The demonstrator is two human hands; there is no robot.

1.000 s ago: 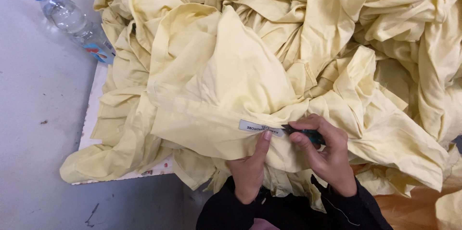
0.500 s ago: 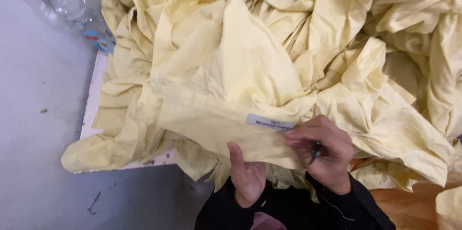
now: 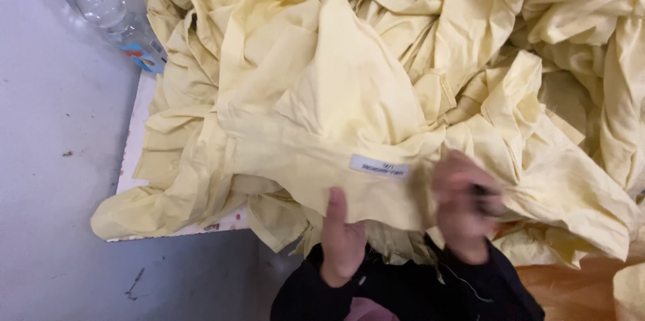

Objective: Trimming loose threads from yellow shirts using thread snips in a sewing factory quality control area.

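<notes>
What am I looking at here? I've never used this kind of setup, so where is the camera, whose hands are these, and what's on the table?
There is no machine here. The one view comes from a camera worn on a person's head, looking down at that person's own two bare hands in dark sleeves.

A big heap of pale yellow cloth covers most of the white table. One piece lies in front, with a small white label sewn near its edge. The left hand holds that edge from below, thumb up. The right hand is blurred by motion; it seems to grip something small and dark, but I cannot tell what. A clear plastic bottle with a blue cap lies at the top left, beside the heap.
</notes>
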